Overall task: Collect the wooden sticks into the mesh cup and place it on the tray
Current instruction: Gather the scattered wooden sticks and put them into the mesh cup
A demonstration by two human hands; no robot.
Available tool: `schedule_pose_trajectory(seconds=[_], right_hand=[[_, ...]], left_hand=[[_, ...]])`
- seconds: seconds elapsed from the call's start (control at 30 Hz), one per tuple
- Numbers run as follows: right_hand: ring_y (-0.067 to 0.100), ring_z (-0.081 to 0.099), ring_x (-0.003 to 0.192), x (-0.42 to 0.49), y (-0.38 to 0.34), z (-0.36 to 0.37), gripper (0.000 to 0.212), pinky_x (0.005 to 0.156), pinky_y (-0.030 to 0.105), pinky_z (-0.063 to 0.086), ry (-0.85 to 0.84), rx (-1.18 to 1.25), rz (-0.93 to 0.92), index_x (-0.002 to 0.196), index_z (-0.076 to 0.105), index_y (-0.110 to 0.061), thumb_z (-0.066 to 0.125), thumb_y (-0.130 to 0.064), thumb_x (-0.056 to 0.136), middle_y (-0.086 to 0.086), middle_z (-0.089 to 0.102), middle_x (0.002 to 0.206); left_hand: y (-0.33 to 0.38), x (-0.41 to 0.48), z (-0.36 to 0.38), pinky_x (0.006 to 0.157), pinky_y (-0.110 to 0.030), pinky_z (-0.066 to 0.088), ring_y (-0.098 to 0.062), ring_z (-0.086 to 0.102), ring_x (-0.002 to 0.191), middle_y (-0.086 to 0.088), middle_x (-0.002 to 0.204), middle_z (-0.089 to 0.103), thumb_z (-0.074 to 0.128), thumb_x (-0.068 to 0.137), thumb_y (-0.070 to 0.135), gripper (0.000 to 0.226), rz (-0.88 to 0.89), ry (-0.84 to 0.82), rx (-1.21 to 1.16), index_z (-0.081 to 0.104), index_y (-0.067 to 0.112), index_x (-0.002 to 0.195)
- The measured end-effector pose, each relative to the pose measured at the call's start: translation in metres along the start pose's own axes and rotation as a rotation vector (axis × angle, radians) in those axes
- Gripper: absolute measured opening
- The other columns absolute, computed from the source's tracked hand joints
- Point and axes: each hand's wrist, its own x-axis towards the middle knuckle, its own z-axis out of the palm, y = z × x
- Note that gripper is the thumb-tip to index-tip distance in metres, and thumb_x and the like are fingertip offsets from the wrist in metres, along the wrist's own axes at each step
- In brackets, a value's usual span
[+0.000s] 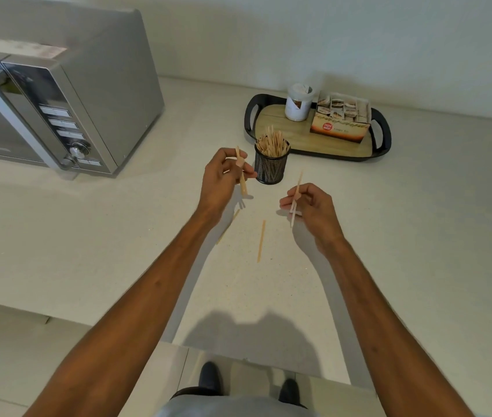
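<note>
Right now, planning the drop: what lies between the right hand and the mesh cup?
Only bare counter lies between the right hand and the mesh cup, per the head view.

Each hand pinches a wooden stick point(242, 183) near the mesh cup point(270, 168).
Left hand point(223, 176) just beside the cup, right hand point(312, 206) apart; two loose sticks point(261, 240) lie on the worktop point(404, 236).

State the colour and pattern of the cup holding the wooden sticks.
Black wire mesh cup, shown best in the head view.

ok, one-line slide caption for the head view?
Left hand and right hand both pinch sticks by the mesh cup; two loose sticks lie on the counter, tray behind.
</note>
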Motion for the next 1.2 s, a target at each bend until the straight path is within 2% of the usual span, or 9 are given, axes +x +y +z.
schedule_pose_trajectory(seconds=[0.1,0.23,0.33,0.4,0.53,0.7,0.77,0.9,1.2], right_hand=[[0.032,0.081,0.087,-0.002,-0.005,0.006,0.019,0.069,0.035,0.068,0.018,-0.013,0.086,0.114,0.07,-0.001,0.051,-0.003,0.11,0.016,0.08,0.094],[0.041,0.079,0.076,-0.006,-0.004,0.023,0.02,0.073,0.054,0.068,-0.032,-0.221,0.171,0.093,0.074,0.006,0.056,0.003,0.101,0.024,0.078,0.088],[0.035,0.08,0.075,-0.012,-0.004,0.037,0.019,0.075,0.052,0.068,-0.086,-0.425,0.195,0.084,0.078,0.0,0.064,-0.005,0.096,0.016,0.08,0.084],[0.029,0.08,0.084,-0.014,-0.006,0.041,0.016,0.082,0.048,0.067,-0.093,-0.648,0.173,0.093,0.079,-0.008,0.067,-0.018,0.096,0.01,0.081,0.092],[0.03,0.075,0.089,-0.019,-0.006,0.046,0.019,0.082,0.042,0.064,-0.037,-0.827,0.124,0.107,0.07,-0.007,0.071,-0.023,0.096,0.01,0.074,0.1],[0.02,0.059,0.078,-0.029,0.001,0.051,0.017,0.057,0.026,0.041,-0.015,-0.869,0.082,0.093,0.058,-0.01,0.072,-0.019,0.097,-0.003,0.049,0.074],[0.021,0.061,0.08,-0.03,0.002,0.053,0.019,0.059,0.025,0.041,-0.016,-0.858,0.096,0.092,0.057,-0.011,0.072,-0.02,0.099,0.001,0.058,0.079],[0.025,0.068,0.092,-0.033,0.0,0.059,0.022,0.072,0.028,0.046,-0.023,-0.854,0.104,0.112,0.068,-0.001,0.071,-0.019,0.1,0.015,0.072,0.108],[0.029,0.071,0.101,-0.045,-0.005,0.086,0.022,0.071,0.027,0.04,-0.017,-1.018,0.008,0.112,0.068,-0.002,0.074,-0.019,0.099,0.016,0.072,0.112]], left_hand=[[0.007,0.004,-0.008,0.087,-0.04,0.069,-0.026,0.082,0.093,-0.012,0.104,0.08,0.06,0.11,0.011,0.019,-0.085,-0.023,0.146,0.071,0.004,0.124],[0.0,-0.002,-0.021,0.086,-0.035,0.066,-0.025,0.081,0.094,-0.01,0.106,0.082,0.077,0.1,0.015,0.018,-0.229,-0.12,0.779,0.082,0.009,0.115],[-0.009,-0.016,-0.022,0.092,-0.044,0.066,-0.032,0.078,0.1,-0.015,0.108,0.08,0.079,0.094,0.01,0.02,-0.276,-0.075,0.993,0.082,0.008,0.114],[-0.012,-0.025,-0.018,0.087,-0.042,0.064,-0.034,0.076,0.101,-0.015,0.11,0.079,0.079,0.093,0.01,0.022,-0.26,-0.054,1.096,0.081,0.009,0.114],[-0.018,-0.037,-0.01,0.078,-0.037,0.06,-0.033,0.075,0.097,-0.016,0.109,0.079,0.08,0.095,0.014,0.022,-0.196,-0.061,1.187,0.081,0.006,0.116],[-0.029,-0.045,-0.003,0.08,-0.037,0.061,-0.029,0.077,0.094,-0.015,0.108,0.079,0.078,0.101,0.016,0.02,-0.134,-0.053,1.237,0.079,0.003,0.115],[-0.029,-0.046,-0.003,0.074,-0.033,0.057,-0.028,0.077,0.092,-0.014,0.106,0.079,0.077,0.101,0.015,0.018,-0.125,-0.048,1.236,0.08,0.003,0.114],[-0.025,-0.044,0.003,0.072,-0.032,0.052,-0.03,0.077,0.096,-0.016,0.108,0.078,0.079,0.097,0.012,0.017,-0.126,-0.08,1.267,0.078,0.004,0.111],[-0.015,-0.039,0.018,0.083,-0.032,0.059,-0.027,0.077,0.106,-0.014,0.117,0.077,0.078,0.098,0.013,0.024,-0.097,-0.183,1.392,0.072,0.004,0.119]])
